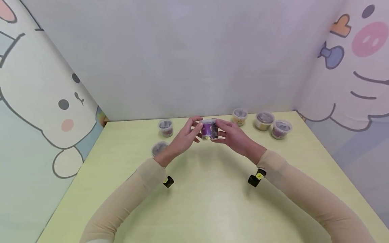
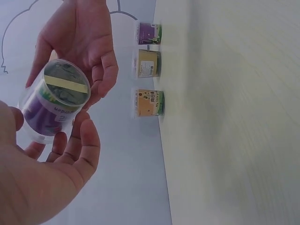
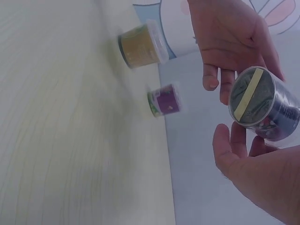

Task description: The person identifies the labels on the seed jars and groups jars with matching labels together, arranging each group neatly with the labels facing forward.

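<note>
Both hands hold one small plastic tub (image 1: 209,130) with a purple printed label, raised over the far part of the table. My left hand (image 1: 183,137) grips its left side, thumb on the near face. On the opposite side, the fingers and thumb of my right hand (image 1: 237,137) hold it near the top and bottom edges. In the left wrist view the tub (image 2: 51,110) shows a clear round base with a pale yellow strip across dark contents. The right wrist view shows the same base of the tub (image 3: 255,96) between the two hands.
Left of the hands stand a purple-labelled tub (image 1: 165,128) and another tub (image 1: 158,147), partly behind the left wrist. Three lidded tubs stand at the back right: an orange one (image 2: 149,103), a tan one (image 2: 149,63) and a purple one (image 2: 149,33). A pale wall (image 1: 194,67) rises behind.
</note>
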Motion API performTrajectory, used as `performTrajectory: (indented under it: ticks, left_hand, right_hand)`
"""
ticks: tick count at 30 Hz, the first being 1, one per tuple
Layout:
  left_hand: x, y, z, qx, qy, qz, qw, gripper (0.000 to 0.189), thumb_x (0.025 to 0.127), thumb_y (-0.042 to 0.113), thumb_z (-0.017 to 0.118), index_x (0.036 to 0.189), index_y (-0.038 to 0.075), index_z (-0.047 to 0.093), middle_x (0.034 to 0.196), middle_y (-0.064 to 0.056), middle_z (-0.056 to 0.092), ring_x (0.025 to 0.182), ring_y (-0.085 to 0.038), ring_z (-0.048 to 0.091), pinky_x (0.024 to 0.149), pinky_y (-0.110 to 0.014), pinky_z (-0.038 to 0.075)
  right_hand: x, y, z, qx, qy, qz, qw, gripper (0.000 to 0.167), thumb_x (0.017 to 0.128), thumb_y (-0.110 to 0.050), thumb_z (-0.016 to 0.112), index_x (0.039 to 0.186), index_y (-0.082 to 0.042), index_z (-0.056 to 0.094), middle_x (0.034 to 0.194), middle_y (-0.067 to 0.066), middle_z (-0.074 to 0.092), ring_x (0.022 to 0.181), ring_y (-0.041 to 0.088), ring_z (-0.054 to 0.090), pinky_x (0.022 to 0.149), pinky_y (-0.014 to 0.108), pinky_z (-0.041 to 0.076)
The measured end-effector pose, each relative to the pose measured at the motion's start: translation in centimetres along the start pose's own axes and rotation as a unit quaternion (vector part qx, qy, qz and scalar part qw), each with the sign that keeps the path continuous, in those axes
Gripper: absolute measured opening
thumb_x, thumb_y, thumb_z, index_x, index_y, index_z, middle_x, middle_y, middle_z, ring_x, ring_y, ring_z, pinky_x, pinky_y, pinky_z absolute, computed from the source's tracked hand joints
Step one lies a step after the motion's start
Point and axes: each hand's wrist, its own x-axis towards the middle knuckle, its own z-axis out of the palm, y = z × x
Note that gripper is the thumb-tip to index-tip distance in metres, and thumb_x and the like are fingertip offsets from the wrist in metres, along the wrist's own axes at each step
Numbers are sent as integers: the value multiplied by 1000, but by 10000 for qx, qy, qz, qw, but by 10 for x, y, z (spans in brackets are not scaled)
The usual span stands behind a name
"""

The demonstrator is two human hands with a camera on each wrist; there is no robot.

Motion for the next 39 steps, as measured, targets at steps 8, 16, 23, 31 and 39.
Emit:
performTrajectory:
  ticks: [8, 16, 23, 31, 39]
  left_hand:
    - [1, 2, 0, -20, 180, -15, 9998, 43, 111, 35, 41, 148, 12, 41, 123, -16, 48, 99, -32, 62, 89, -53, 55]
    - [0, 4, -3, -46, 312, 86, 9995, 42, 111, 31, 44, 148, 11, 43, 124, -18, 50, 98, -31, 64, 89, -52, 55]
    - [-2, 3, -2, -141, 310, 36, 9994, 45, 110, 34, 45, 147, 9, 42, 125, -15, 48, 97, -28, 63, 86, -43, 57]
    - [-8, -4, -3, -560, 294, 187, 9978, 41, 110, 24, 46, 146, 5, 40, 123, -15, 44, 103, -29, 62, 91, -40, 56]
    - [-1, -7, -1, -705, 440, 346, 9959, 38, 109, 23, 49, 143, 7, 42, 120, -13, 45, 97, -25, 59, 92, -41, 56]
  right_hand:
    - [0, 2, 3, 140, 228, 33, 9996, 55, 107, -41, 49, 147, -5, 44, 135, 13, 49, 113, 25, 57, 97, 41, 52]
    - [2, 3, 3, 78, 372, -26, 9993, 47, 108, -44, 46, 137, -6, 46, 126, 11, 53, 112, 24, 53, 95, 40, 51]
    - [-1, 8, 3, 263, 217, 55, 9994, 52, 105, -46, 53, 135, -4, 46, 126, 11, 53, 112, 23, 54, 95, 39, 52]
    - [-1, 14, 4, 657, 172, 111, 9976, 50, 107, -37, 52, 141, -2, 43, 134, 15, 51, 114, 25, 61, 103, 41, 50]
    - [0, 7, 6, 502, 108, 53, 9987, 57, 108, -39, 49, 149, 0, 41, 141, 16, 50, 120, 26, 60, 106, 45, 47]
